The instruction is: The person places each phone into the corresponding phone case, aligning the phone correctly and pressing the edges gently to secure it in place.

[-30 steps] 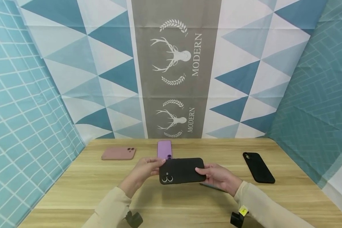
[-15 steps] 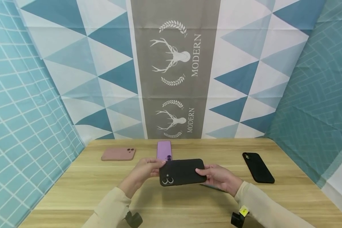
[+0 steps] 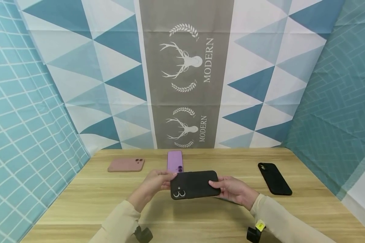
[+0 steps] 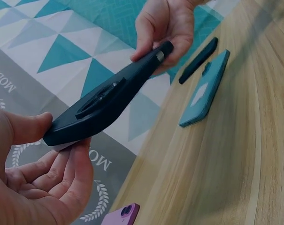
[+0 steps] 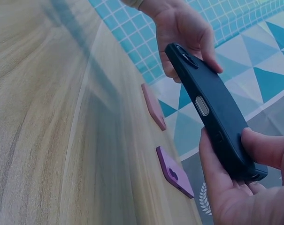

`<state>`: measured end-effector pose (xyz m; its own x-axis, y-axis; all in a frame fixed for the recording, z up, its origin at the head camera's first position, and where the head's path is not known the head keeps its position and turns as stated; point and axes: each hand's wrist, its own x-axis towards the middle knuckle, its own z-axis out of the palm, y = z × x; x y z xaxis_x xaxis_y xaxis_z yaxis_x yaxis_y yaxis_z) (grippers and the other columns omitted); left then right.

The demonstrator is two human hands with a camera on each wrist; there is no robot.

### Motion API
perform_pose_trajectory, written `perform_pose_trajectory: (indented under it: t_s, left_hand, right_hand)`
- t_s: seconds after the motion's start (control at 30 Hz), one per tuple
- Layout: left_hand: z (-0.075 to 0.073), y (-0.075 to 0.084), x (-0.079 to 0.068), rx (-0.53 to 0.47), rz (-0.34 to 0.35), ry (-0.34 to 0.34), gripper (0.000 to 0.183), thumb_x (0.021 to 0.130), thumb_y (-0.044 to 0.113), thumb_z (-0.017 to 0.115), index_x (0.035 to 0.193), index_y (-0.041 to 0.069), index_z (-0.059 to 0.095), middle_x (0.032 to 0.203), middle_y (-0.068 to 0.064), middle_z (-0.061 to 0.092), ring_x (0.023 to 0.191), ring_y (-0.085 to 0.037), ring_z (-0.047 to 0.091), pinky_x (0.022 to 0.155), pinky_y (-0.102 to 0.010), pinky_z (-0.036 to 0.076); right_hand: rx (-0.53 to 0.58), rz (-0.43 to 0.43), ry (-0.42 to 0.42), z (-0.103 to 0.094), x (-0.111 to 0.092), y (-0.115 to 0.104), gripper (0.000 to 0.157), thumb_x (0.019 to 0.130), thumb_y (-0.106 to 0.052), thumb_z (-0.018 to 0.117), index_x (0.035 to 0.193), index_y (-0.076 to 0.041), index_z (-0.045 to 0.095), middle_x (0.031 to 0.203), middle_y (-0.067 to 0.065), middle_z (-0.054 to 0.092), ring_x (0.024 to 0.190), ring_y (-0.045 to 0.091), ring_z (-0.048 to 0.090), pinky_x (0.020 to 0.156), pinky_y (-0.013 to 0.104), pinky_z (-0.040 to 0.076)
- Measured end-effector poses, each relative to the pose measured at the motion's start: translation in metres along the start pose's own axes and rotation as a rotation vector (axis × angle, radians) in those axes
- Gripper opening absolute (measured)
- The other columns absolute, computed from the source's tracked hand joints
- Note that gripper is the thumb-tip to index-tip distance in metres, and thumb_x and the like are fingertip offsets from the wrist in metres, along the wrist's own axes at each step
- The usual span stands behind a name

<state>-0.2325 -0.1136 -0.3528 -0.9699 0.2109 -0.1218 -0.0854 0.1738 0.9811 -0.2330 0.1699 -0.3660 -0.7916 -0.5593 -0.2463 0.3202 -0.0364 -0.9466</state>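
Both hands hold a phone in a black case [image 3: 196, 185] above the table, its back with two camera rings facing up in the head view. My left hand [image 3: 153, 184] pinches the camera end, thumb on top and fingers beneath, as the left wrist view shows. At the other end, my right hand [image 3: 235, 189] grips it between thumb and fingers. In the right wrist view a light side-button cutout [image 5: 202, 106] shows on the case's edge. Below the right hand lies a teal phone [image 4: 205, 91], mostly hidden in the head view.
On the wooden table [image 3: 88, 202] lie a pink phone or case [image 3: 126, 164] at back left, a purple phone [image 3: 174, 161] behind the held phone, and a black phone case [image 3: 274, 179] at right. Patterned cloth [image 3: 185, 77] hangs behind and at the sides.
The held phone sits very slightly lower in the head view, and the view itself has shifted a little. Both hands keep the same hold.
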Motion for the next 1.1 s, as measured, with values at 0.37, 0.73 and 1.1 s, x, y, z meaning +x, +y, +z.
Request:
perform_pose_trajectory:
  t_s: [0.37, 0.73, 1.1]
  left_hand:
    - [-0.0002, -0.0004, -0.0028, 0.047, 0.016, -0.011, 0.034, 0.094, 0.016, 0.058, 0.11, -0.014, 0.062, 0.08, -0.002, 0.069, 0.068, -0.008, 0.065, 0.075, -0.027, 0.06]
    - [0.0042, -0.0044, -0.0055, 0.043, 0.013, -0.006, 0.032, 0.095, 0.015, 0.056, 0.108, -0.014, 0.06, 0.08, -0.004, 0.068, 0.069, -0.009, 0.063, 0.074, -0.027, 0.059]
    - [0.0055, -0.0061, -0.0047, 0.048, 0.003, 0.002, 0.032, 0.097, 0.016, 0.052, 0.107, -0.012, 0.061, 0.076, 0.0, 0.063, 0.067, -0.008, 0.06, 0.071, -0.024, 0.056]
  right_hand:
    - [-0.019, 0.002, -0.008, 0.0023, -0.0014, -0.0009, 0.063, 0.096, -0.018, 0.058, 0.144, 0.011, 0.029, 0.112, 0.001, 0.07, 0.099, 0.009, 0.069, 0.1, 0.031, 0.052]
    - [0.035, 0.023, 0.012, 0.0046, -0.0028, -0.0001, 0.061, 0.096, -0.015, 0.057, 0.144, 0.012, 0.029, 0.11, 0.003, 0.071, 0.099, 0.011, 0.069, 0.099, 0.031, 0.053]
    - [0.021, 0.017, 0.017, 0.0068, -0.0042, -0.0034, 0.06, 0.096, -0.016, 0.058, 0.142, 0.013, 0.033, 0.105, 0.002, 0.071, 0.097, 0.01, 0.069, 0.102, 0.033, 0.051]
